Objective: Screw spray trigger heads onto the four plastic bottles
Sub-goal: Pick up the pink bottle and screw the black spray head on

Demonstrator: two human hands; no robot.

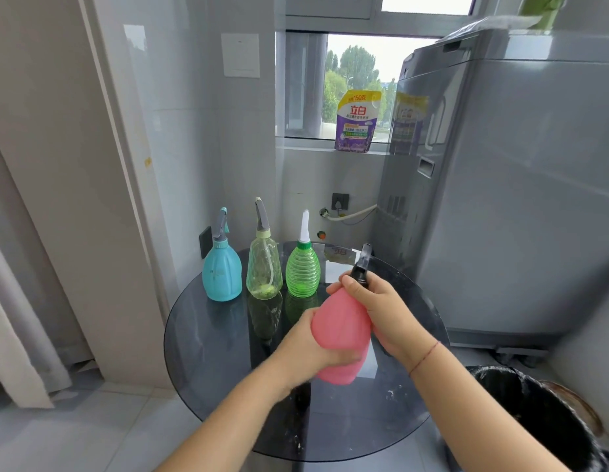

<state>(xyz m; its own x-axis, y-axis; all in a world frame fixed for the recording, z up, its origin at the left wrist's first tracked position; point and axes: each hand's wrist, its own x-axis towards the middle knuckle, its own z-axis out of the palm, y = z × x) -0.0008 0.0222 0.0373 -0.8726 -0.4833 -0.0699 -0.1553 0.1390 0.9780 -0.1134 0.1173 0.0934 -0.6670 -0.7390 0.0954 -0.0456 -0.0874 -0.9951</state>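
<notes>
A pink bottle (342, 330) is held tilted above the round dark glass table (228, 369). My left hand (306, 345) grips its lower body. My right hand (378, 311) is wrapped around its neck, where a black spray trigger head (362, 264) sits. At the table's back stand three bottles in a row, each with a trigger head on top: a blue bottle (221, 270), a clear yellowish bottle (264, 267) and a green ribbed bottle (303, 270).
A grey washing machine (500, 199) stands right of the table. A black-lined bin (541, 413) sits at the lower right. A purple detergent pouch (356, 120) rests on the window sill. A curtain hangs at the left.
</notes>
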